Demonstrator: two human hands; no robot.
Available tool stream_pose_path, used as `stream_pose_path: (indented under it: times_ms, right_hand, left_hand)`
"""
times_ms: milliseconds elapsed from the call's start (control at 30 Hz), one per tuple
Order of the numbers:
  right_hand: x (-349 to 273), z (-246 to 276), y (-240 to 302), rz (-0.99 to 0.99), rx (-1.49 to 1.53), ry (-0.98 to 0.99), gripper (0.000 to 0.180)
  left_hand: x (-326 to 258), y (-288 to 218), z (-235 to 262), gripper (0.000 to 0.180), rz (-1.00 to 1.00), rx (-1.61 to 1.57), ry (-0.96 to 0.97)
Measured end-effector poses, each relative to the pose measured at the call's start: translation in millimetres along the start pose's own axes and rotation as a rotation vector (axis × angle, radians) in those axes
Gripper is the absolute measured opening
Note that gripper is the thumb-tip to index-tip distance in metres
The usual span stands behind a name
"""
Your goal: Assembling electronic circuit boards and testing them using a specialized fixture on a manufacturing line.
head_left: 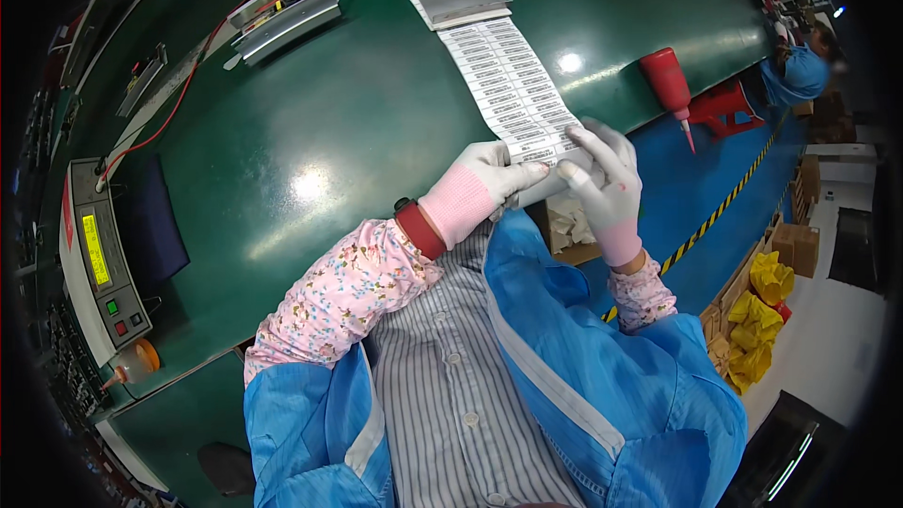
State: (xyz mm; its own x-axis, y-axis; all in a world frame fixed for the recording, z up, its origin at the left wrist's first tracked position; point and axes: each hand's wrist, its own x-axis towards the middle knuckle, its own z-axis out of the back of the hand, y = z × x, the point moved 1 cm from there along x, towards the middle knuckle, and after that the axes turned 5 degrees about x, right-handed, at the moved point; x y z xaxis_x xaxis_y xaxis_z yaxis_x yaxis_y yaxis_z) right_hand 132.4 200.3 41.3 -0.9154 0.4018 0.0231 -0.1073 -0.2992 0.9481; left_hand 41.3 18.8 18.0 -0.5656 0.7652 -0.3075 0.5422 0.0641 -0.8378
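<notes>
Fingers of the gloved left hand (484,179) and right hand (602,174) pinch the near end of the long white barcode-label strip (513,85); most labels look unpeeled.

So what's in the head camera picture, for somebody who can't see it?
Two hands in white gloves with pink cuffs, the left hand and right hand, pinch the near end of a long white strip of barcode labels lying across a dark green table. A red plastic squeeze bottle lies to the right, and a grey box with a yellow screen sits far left.
</notes>
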Motion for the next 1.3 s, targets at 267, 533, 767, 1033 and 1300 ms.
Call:
stream_pose_path:
  times_ms: [267, 533, 767, 1033, 1300]
  right_hand:
    - [7, -9, 3, 0.447, -0.321, -0.014, 0.037]
    - [4, 0, 9, 0.666, -0.365, -0.011, 0.029]
    - [47, 8, 18, -0.040, 0.158, -0.211, 0.021]
    - [163, -48, -17, 0.178, 0.132, -0.057, 0.054]
    - [277, -49, -9, 0.246, 0.138, -0.222, 0.055]
  left_hand:
    - [-1, -6, 0, 0.033, 0.040, 0.100, -0.010]
    - [-7, -17, 0, 0.040, 0.113, 0.144, -0.094]
    - [-18, -46, 20, 0.034, -0.007, 1.452, -0.181]
    - [26, -24, 24, 0.033, -0.759, 1.527, -0.359]
    - [34, -22, 34, 0.034, -0.796, 1.505, -0.274]
